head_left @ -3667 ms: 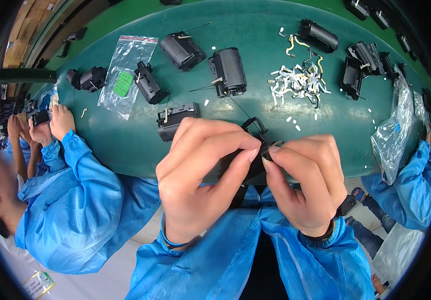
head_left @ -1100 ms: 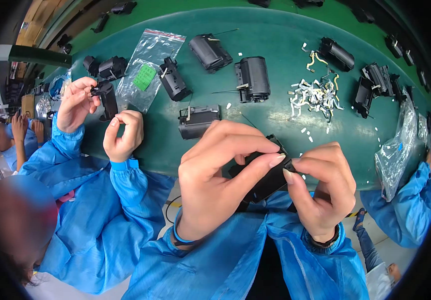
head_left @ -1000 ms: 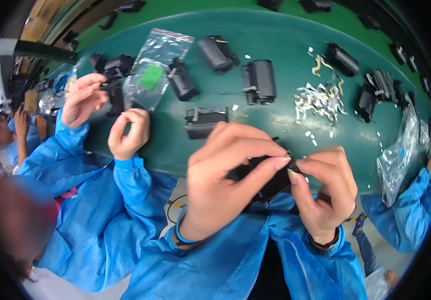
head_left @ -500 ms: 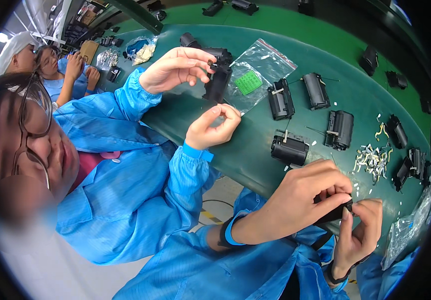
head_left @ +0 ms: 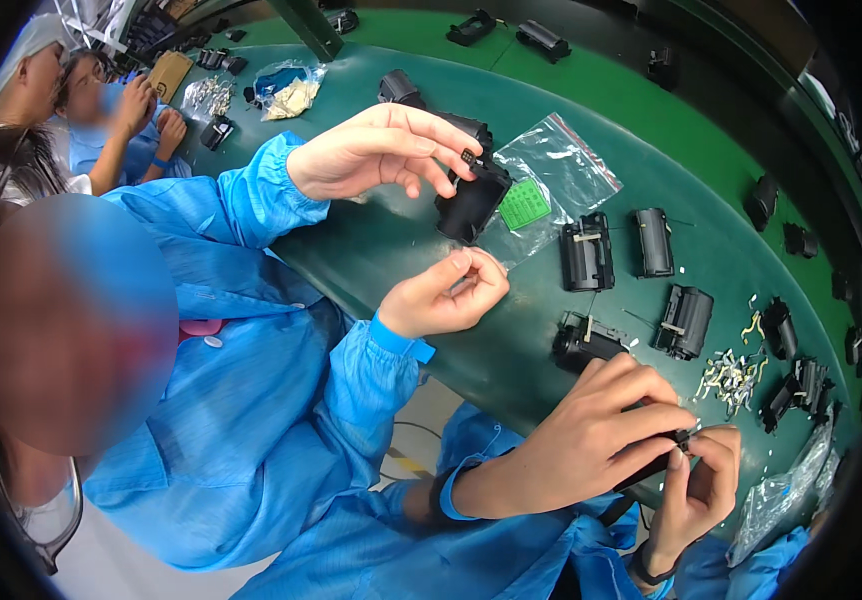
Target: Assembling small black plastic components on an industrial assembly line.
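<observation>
At the table's near edge my left hand (head_left: 591,440) is closed on a black plastic part (head_left: 686,438), most of it hidden beneath my fingers. Meeting it there, my right hand (head_left: 703,485) pinches the same part's end between thumb and forefinger. Just beyond my left hand stands a black plastic housing (head_left: 586,342). Several like it lie farther off, among them a housing with a pale strip (head_left: 588,255) and a ribbed housing (head_left: 684,322). Right of these is a pile of small white and yellow strips (head_left: 731,382).
To my left a co-worker in blue, whose hand (head_left: 381,155) is at a black housing (head_left: 471,205), sits close. A clear zip bag (head_left: 576,165) with a green sheet (head_left: 523,204) lies on the green table (head_left: 371,260). Crumpled clear plastic (head_left: 786,490) hangs at the right edge. Beyond runs a green belt (head_left: 611,100) carrying black parts.
The view has shifted, so the table's things sit lower in it. My hands keep hold of the black part, close together as before. The co-worker's hands stay at their housing.
</observation>
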Tool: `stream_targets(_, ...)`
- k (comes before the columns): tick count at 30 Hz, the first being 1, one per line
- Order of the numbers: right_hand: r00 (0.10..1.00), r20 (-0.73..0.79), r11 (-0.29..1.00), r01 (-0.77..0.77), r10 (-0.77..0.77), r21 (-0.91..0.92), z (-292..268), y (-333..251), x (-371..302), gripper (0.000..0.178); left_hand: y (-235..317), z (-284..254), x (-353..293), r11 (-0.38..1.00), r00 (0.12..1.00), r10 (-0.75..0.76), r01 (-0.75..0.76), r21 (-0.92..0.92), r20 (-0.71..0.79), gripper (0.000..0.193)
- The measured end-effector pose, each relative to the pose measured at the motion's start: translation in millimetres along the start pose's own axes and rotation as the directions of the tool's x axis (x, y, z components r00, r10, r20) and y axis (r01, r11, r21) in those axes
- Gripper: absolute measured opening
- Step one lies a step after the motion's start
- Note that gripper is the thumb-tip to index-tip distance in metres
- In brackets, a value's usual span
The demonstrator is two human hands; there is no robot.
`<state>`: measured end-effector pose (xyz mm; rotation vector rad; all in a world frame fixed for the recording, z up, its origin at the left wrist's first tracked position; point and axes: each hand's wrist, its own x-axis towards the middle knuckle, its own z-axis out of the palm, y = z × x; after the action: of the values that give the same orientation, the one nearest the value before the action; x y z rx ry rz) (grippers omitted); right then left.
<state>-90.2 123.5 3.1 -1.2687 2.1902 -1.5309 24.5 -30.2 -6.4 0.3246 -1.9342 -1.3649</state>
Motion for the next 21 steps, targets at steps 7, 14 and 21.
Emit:
stream_targets(7, 0.990, -0.007, 0.990, 0.138, -0.138, -0.006, 18, -6, 31, 0.024, 11, -32, 11, 0.961, 0.991, -0.128, 0.132, 0.242, -0.030, 0.036)
stream_targets(14, 0.991, -0.036, 0.992, 0.129, -0.129, -0.017, 1, 1, 29, 0.025, 4, -10, 20, 0.981, 0.989, -0.139, 0.131, 0.142, 0.047, 0.025)
stream_targets(21, 0.988, -0.033, 0.988, 0.152, -0.151, 0.029, -10, 6, 23, 0.026, 7, 2, 16, 0.986, 0.994, -0.105, 0.100, 0.131, 0.034, 0.021)
